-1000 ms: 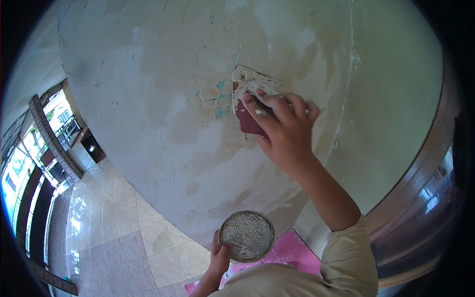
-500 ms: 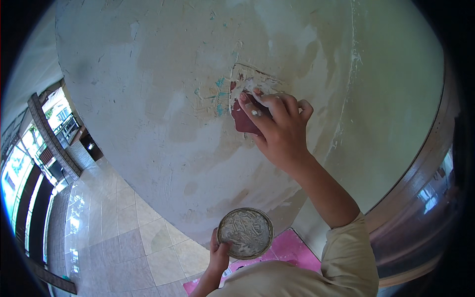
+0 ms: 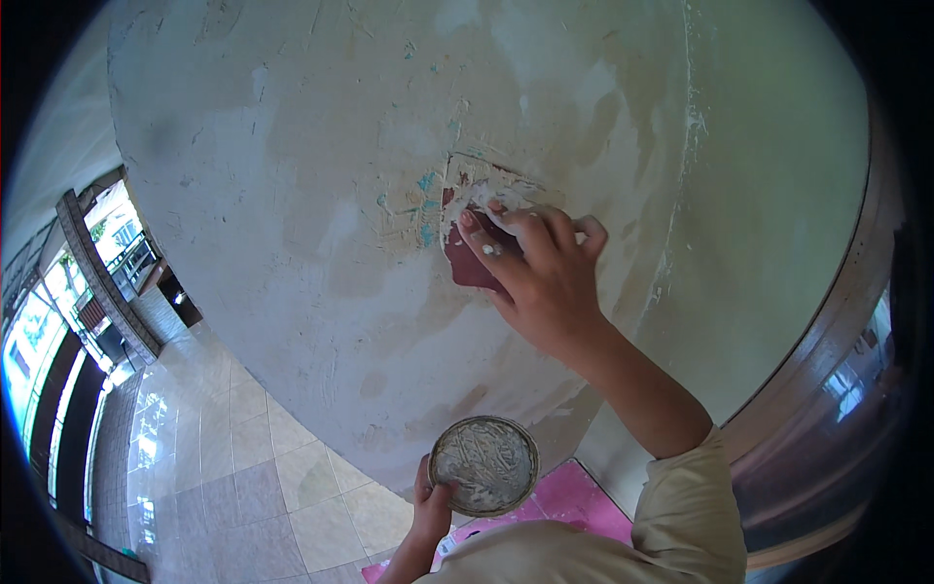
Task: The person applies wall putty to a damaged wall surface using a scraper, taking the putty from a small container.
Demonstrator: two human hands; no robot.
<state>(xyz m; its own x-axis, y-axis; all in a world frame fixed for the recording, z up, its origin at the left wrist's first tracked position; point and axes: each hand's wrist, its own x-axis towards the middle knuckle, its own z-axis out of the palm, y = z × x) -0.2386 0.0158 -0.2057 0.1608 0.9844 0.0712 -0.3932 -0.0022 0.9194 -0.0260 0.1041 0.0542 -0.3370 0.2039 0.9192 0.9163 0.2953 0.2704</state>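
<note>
My right hand [image 3: 545, 268] grips a dark red, flat putty scraper [image 3: 471, 265] and presses it against the wall [image 3: 321, 224]. Whitish putty clings to the scraper's upper part and to my fingers. Around its left side the wall has rough ridges and small turquoise patches [image 3: 425, 234]. Low down, my left hand [image 3: 431, 504] holds a round, shallow tin [image 3: 484, 465] by its left rim, thumb over the edge. Grey-white putty with streaks coats the inside of the tin.
A pink sheet [image 3: 574, 501] lies on the floor below the wall. Glossy beige tiles [image 3: 292, 487] stretch to the left, toward a pillar [image 3: 105, 273] and a bright outdoor area. A brown curved frame [image 3: 808, 360] borders the wall on the right.
My right hand and the scraper have slid a little downward along the wall. The tin in my left hand stays nearly where it was.
</note>
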